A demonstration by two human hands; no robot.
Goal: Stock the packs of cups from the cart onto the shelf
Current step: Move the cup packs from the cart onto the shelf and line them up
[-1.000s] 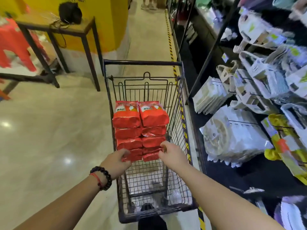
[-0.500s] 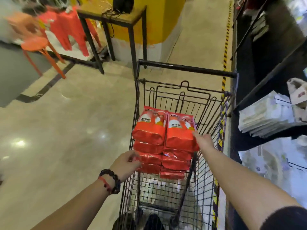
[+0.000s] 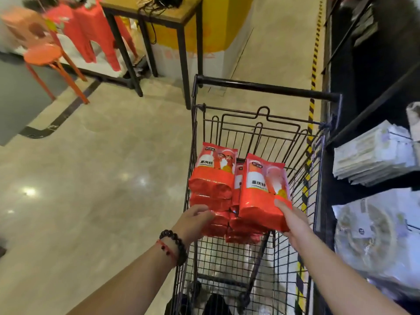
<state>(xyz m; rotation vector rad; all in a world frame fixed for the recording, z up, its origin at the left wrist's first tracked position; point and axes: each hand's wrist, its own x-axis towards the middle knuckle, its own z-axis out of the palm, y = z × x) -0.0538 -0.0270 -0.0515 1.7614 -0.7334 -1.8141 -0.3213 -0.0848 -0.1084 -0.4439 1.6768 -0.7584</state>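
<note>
Head view: right hand grips a red cup pack at five o'clock, tilted above the stack in the cart; left hand, fingers loosely curled, touches the stack's near end; shelf at three o'clock.

Two hands are in view — the left hand and the right hand. There is one wire cart. One red pack of cups is lifted. The packs still stacked in two columns overlap — their exact number cannot be told. One orange stool stands by one table.
</note>
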